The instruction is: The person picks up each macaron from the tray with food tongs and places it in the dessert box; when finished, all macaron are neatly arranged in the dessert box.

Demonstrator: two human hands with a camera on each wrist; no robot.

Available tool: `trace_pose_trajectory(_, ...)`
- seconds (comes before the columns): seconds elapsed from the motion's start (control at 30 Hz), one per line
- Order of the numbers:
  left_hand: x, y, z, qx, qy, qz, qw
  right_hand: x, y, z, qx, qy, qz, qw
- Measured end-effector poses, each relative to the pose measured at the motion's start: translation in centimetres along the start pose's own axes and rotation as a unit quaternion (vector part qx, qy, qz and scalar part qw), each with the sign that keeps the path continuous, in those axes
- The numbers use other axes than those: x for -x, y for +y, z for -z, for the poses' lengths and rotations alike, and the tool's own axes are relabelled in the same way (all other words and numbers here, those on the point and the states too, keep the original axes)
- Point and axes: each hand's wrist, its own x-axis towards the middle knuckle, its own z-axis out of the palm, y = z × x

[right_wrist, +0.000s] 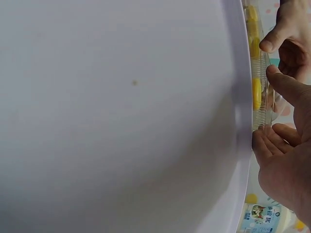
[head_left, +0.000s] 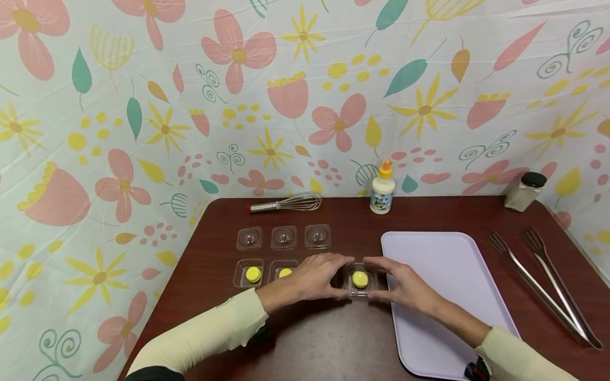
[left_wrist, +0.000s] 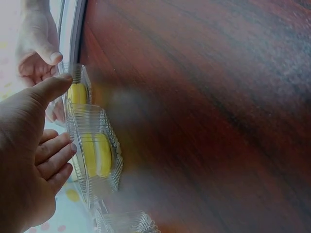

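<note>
Between my two hands is a clear plastic box point(head_left: 353, 290) holding a yellow macaron point(head_left: 359, 280). My left hand point(head_left: 320, 276) grips its left side, thumb at the near corner and fingertips at the far one. Opposite it, my right hand point(head_left: 405, 286) grips the right side the same way. Two more boxes with yellow macarons show further left, one plain point(head_left: 242, 281), the other partly covered by my left hand. The left wrist view shows a macaron point(left_wrist: 99, 155) with pale filling. From the right wrist, the held box point(right_wrist: 262, 116) lies along the tray's edge.
A lilac tray point(head_left: 443, 254) lies under my right forearm. Three clear domed lids point(head_left: 284, 237) line up behind the boxes. Farther back are a whisk point(head_left: 286, 203), a white squeeze bottle point(head_left: 383, 191) and a black-capped jar point(head_left: 524, 193). Metal tongs point(head_left: 555, 286) lie at right.
</note>
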Motion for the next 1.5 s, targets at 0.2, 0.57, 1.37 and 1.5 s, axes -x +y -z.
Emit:
trace_pose_trajectory(0.2,-0.1,0.1,0.1,-0.007,-0.004,-0.004,1.0,0.0,-0.1,0.0,-0.022,-0.011,-0.008,0.9997)
trace_pose_trajectory(0.57,-0.1,0.2,0.1,-0.007,-0.014,0.001,0.9999,0.1,-0.2,0.0,-0.015,-0.014,-0.018,0.9996)
trace_pose_trajectory(1.37,0.3,-0.3,-0.4,0.0,0.008,-0.022,0.9997,-0.8,-0.9,1.0,-0.003,-0.07,-0.033,0.997)
trace_pose_trajectory(1.5,0.4,-0.3,-0.3,-0.001,0.005,-0.023,0.9997,-0.8,-0.9,1.0,0.0,-0.075,-0.036,0.9965)
